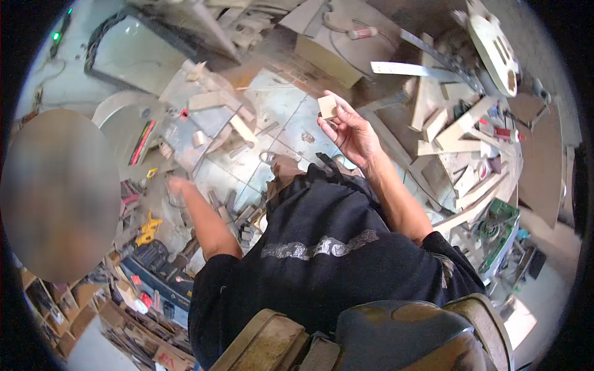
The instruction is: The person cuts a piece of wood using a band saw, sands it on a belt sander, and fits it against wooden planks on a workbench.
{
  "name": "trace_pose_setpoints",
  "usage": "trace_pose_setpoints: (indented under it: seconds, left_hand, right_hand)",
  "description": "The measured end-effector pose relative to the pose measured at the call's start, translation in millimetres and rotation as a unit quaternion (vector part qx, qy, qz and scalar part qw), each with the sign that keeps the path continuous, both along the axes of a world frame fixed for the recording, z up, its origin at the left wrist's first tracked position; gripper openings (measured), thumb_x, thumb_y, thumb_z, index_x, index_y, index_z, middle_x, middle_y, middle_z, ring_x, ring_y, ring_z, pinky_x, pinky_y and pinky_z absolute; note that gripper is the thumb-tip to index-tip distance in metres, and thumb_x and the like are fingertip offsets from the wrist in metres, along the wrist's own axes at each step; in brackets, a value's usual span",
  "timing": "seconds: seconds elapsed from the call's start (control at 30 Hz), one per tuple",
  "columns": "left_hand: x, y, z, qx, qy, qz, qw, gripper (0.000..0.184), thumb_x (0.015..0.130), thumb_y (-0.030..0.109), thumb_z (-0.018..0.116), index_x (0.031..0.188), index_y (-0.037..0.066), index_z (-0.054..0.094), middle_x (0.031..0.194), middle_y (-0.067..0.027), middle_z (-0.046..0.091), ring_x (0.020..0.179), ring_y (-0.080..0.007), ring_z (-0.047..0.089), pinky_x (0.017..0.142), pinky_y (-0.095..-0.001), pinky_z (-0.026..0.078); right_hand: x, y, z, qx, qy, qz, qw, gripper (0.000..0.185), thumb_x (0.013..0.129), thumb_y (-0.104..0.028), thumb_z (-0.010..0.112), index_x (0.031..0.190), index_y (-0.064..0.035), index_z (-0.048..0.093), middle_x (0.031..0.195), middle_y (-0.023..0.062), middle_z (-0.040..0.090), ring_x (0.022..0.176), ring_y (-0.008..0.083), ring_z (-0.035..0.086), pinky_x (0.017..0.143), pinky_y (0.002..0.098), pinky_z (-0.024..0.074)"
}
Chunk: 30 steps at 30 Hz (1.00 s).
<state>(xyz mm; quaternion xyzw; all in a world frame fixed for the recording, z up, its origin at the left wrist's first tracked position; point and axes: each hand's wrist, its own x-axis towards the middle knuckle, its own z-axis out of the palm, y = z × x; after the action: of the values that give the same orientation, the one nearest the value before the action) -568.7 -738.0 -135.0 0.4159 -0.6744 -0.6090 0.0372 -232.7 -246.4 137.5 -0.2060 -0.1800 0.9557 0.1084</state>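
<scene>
A small pale wooden block (pixel 327 107) is pinched between the thumb and fingers of my right hand (pixel 354 135), held up in front of me above the tiled floor. Its palm is turned partly upward. My left hand (pixel 179 186) is out to the left, low beside a cluttered bench, and looks smeared by motion. Its fingers cannot be made out, nor whether they touch anything. Nearest to it are a yellow tool (pixel 148 228) and a work table (pixel 213 122) bearing several wood offcuts.
To the right, a bench carries a heap of wood strips (pixel 465 131), a red-and-white tube (pixel 506 134) and a green case (pixel 499 224). A metal ruler (pixel 416 70) juts out at the upper right. Dark blocks (pixel 246 224) lie near my left side. A blurred oval covers the far left.
</scene>
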Motion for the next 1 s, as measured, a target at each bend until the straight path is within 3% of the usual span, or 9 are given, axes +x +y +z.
trace_pose_setpoints:
  seconds: [0.13, 0.27, 0.33, 0.37, 0.43, 0.57, 0.73, 0.93, 1.0]
  left_hand:
    - [106.0, 71.2, -19.9, -0.063, 0.005, -0.123, 0.99, 0.039, 0.097, 0.022, 0.052, 0.132, 0.005, 0.054, 0.13, -0.0108, 0.058, 0.115, -0.0274, 0.059, 0.093, -0.0405, 0.046]
    - [205.2, 206.8, -62.3, 0.097, -0.028, -0.428, 0.898, 0.029, 0.098, 0.016, 0.051, 0.123, 0.002, 0.059, 0.121, -0.0109, 0.063, 0.104, -0.0283, 0.064, 0.081, -0.0387, 0.051]
    - [290.9, 327.6, 46.8, 0.181, -0.098, -0.473, 0.857, 0.028, 0.096, 0.016, 0.059, 0.12, 0.003, 0.06, 0.111, -0.0091, 0.068, 0.094, -0.0219, 0.067, 0.08, -0.0316, 0.053]
    - [303.7, 356.3, 39.6, 0.167, -0.1, -0.595, 0.78, 0.029, 0.097, 0.016, 0.06, 0.122, 0.003, 0.059, 0.118, -0.0095, 0.066, 0.095, -0.0199, 0.066, 0.083, -0.03, 0.052]
    - [345.1, 424.1, 90.7, 0.169, -0.128, -0.69, 0.692, 0.027, 0.098, 0.018, 0.06, 0.121, 0.003, 0.059, 0.119, -0.0088, 0.066, 0.095, -0.0184, 0.067, 0.083, -0.0296, 0.052]
    - [381.1, 505.4, 122.4, 0.199, -0.08, -0.819, 0.533, 0.025, 0.1, 0.02, 0.059, 0.118, 0.003, 0.061, 0.116, -0.0083, 0.068, 0.096, -0.0171, 0.067, 0.084, -0.0298, 0.051]
    - [419.7, 561.6, 206.9, 0.246, -0.047, -0.894, 0.372, 0.026, 0.102, 0.021, 0.055, 0.119, 0.001, 0.061, 0.117, -0.0128, 0.068, 0.097, -0.0184, 0.067, 0.088, -0.0306, 0.052]
    - [505.8, 587.9, 248.3, 0.24, -0.089, -0.962, 0.095, 0.043, 0.103, 0.028, 0.054, 0.127, -0.007, 0.055, 0.118, -0.019, 0.065, 0.099, -0.0218, 0.067, 0.089, -0.0352, 0.054]
    - [537.4, 588.3, 254.4, 0.215, -0.134, -0.962, 0.103, 0.031, 0.095, 0.015, 0.067, 0.119, -0.003, 0.058, 0.111, -0.0117, 0.067, 0.098, -0.0201, 0.068, 0.087, -0.0331, 0.055]
  right_hand:
    - [73.5, 25.8, 8.7, -0.01, 0.026, -0.057, 0.998, 0.049, 0.1, -0.021, 0.058, 0.143, -0.0015, 0.045, 0.12, 0.0118, 0.062, 0.109, 0.0273, 0.066, 0.098, 0.0351, 0.0567]
    - [153.8, 47.5, 8.0, -0.004, 0.039, -0.142, 0.989, 0.049, 0.1, -0.022, 0.057, 0.142, -0.0002, 0.045, 0.119, 0.014, 0.063, 0.107, 0.0259, 0.066, 0.098, 0.0343, 0.0563]
    - [194.1, 59.5, 2.5, -0.015, 0.052, -0.178, 0.983, 0.049, 0.1, -0.021, 0.057, 0.143, -0.0011, 0.045, 0.119, 0.0147, 0.063, 0.106, 0.0248, 0.066, 0.097, 0.034, 0.0562]
    - [208.3, 59.7, 9.7, -0.006, 0.026, -0.241, 0.97, 0.048, 0.1, -0.022, 0.057, 0.142, -0.002, 0.046, 0.116, 0.0148, 0.064, 0.105, 0.0245, 0.067, 0.094, 0.0333, 0.0577]
    - [245.2, 68.3, 2.7, 0.022, 0.018, -0.285, 0.958, 0.047, 0.1, -0.022, 0.057, 0.142, -0.0025, 0.047, 0.114, 0.0146, 0.065, 0.101, 0.0243, 0.068, 0.09, 0.0324, 0.0594]
    - [309.2, 65.3, 7.5, 0.091, -0.058, -0.369, 0.923, 0.044, 0.1, -0.02, 0.058, 0.139, -0.0019, 0.049, 0.11, 0.0136, 0.065, 0.096, 0.0246, 0.071, 0.083, 0.0305, 0.0609]
    - [340.4, 29.2, 17.3, 0.146, -0.199, -0.467, 0.849, 0.043, 0.096, -0.018, 0.067, 0.134, -0.0037, 0.055, 0.107, 0.0086, 0.063, 0.089, 0.0198, 0.07, 0.076, 0.0291, 0.0594]
    - [354.3, -4.5, 2.1, 0.152, -0.27, -0.562, 0.767, 0.04, 0.095, -0.014, 0.068, 0.132, -0.0022, 0.058, 0.096, 0.0056, 0.064, 0.086, 0.0156, 0.068, 0.072, 0.0264, 0.058]
    - [362.9, -9.6, -2.2, 0.146, -0.279, -0.575, 0.755, 0.04, 0.094, -0.012, 0.067, 0.132, -0.0017, 0.058, 0.095, 0.0049, 0.064, 0.086, 0.015, 0.068, 0.072, 0.0263, 0.0576]
